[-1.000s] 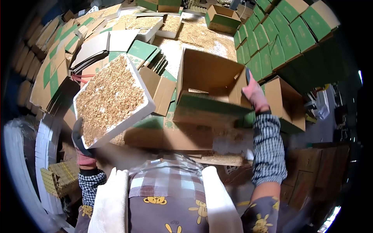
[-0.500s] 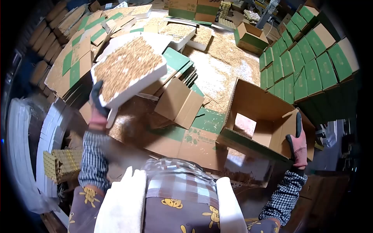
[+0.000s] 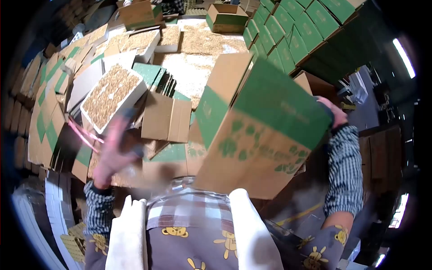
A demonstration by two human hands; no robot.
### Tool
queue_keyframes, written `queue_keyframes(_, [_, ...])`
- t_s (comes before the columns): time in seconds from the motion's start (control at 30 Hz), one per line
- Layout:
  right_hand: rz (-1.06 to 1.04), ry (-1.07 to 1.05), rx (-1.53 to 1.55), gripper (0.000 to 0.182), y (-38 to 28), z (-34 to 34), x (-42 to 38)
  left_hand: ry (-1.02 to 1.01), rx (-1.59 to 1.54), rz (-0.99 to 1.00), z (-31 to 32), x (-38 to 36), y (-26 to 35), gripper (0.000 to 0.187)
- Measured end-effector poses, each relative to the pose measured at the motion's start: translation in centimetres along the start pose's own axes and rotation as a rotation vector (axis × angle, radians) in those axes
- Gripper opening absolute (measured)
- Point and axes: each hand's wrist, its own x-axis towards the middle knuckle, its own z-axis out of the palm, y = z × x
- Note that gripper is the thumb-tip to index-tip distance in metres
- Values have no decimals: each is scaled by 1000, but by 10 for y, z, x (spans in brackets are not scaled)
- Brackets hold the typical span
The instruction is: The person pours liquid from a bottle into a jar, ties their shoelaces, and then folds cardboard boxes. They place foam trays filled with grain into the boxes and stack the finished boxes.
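Fingers of right hand [image 3: 335, 114] grip tilted carton [image 3: 261, 130]; left hand [image 3: 112, 153] blurred.

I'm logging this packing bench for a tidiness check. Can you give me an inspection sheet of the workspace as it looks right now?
Surface: bench strewn with loose husk-like filler.
Job's things: green-and-brown box lifted and tilted; white tray heaped with filler, resting on flat cartons.
Clutter: flattened cartons piled at left; open small carton mid-bench.
Hands: right hand, gloved, grips the box's far edge; left hand, gloved and blurred, open below the tray, holding nothing.
Cables: nothing seen.
Surroundings: stacked green boxes at upper right; white foam sheets at lower left.
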Motion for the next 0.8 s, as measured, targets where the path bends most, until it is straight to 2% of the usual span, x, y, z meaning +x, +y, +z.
queue_keyframes(0.03, [251, 238, 441, 45, 70, -6, 26, -130, -168, 186, 15, 15, 46, 105])
queue_keyframes(0.07, [497, 480, 880, 41, 119, -4, 51, -273, 13, 267, 29, 26, 61, 112])
queue_keyframes(0.1, [476, 550, 861, 41, 168, 2, 77, -253, -116, 331, 51, 35, 68, 110])
queue_keyframes(0.13, [403, 583, 669, 41, 201, 25, 94, -56, -120, 373, 70, 41, 73, 98])
queue_keyframes(0.2, [290, 660, 186, 42, 244, 72, 124, 26, 136, 202, 75, 53, 72, 85])
queue_keyframes(0.23, [245, 672, 63, 42, 251, 86, 128, 110, 205, 218, 71, 57, 73, 73])
queue_keyframes(0.3, [131, 645, -92, 42, 247, 101, 118, 108, 216, 195, 52, 51, 93, 69])
queue_keyframes(0.37, [-53, 488, -14, 42, 211, 92, 87, 81, 198, 141, 35, 45, 111, 57])
queue_keyframes(0.4, [-181, 407, 211, 42, 175, 89, 74, -4, 156, 7, 27, 50, 120, 54])
queue_keyframes(0.47, [-464, 651, 763, 48, 43, 116, 52, 34, 127, 37, 34, 60, 110, 50])
queue_keyframes(0.5, [-715, 406, 707, 51, 25, 129, 57, 25, 130, 19, 33, 68, 112, 49])
queue_keyframes(0.53, [-726, 698, 189, 60, 14, 154, 67, 9, 133, 14, 32, 77, 115, 49])
queue_keyframes(0.57, [-686, 871, -283, 68, -4, 171, 70, -24, 61, -6, 28, 83, 119, 47])
queue_keyframes(0.6, [-737, 803, -650, 64, -8, 170, 83, -79, 63, -63, 16, 87, 130, 45])
queue_keyframes(0.67, [-907, 885, -930, 57, -28, 164, 72, -80, 75, 20, -3, 84, 123, 43])
queue_keyframes(0.73, [-867, 1160, -814, 57, -36, 159, 83, -89, 103, -48, -14, 83, 118, 36])
queue_keyframes(0.77, [-675, 1081, -904, 59, -41, 159, 89, -172, 172, -62, -9, 87, 110, 37])
queue_keyframes(0.8, [-585, 954, -1014, 58, -27, 167, 113, -243, 238, -69, -1, 92, 103, 38])
